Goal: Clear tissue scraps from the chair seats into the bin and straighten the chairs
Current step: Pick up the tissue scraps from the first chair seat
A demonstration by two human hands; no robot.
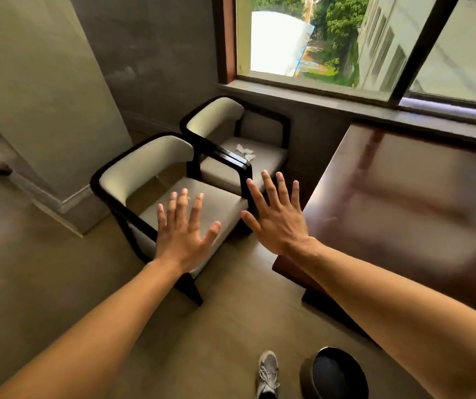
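Observation:
Two beige armchairs with black frames stand side by side below the window. White tissue scraps (245, 151) lie on the seat of the far chair (262, 161). The near chair (144, 162) has a small scrap half hidden behind my left fingers. My left hand (183, 231) hovers over the near seat with fingers spread, holding nothing. My right hand (274, 217) is spread wide beside that chair's right armrest, also empty. A round dark bin (336, 372) stands on the floor at the bottom right.
A large dark wooden table (403, 203) fills the right side, close to the chairs. A wall corner and skirting (67, 203) stand to the left. My grey shoe (268, 372) is beside the bin. Tiled floor lies between me and the chairs.

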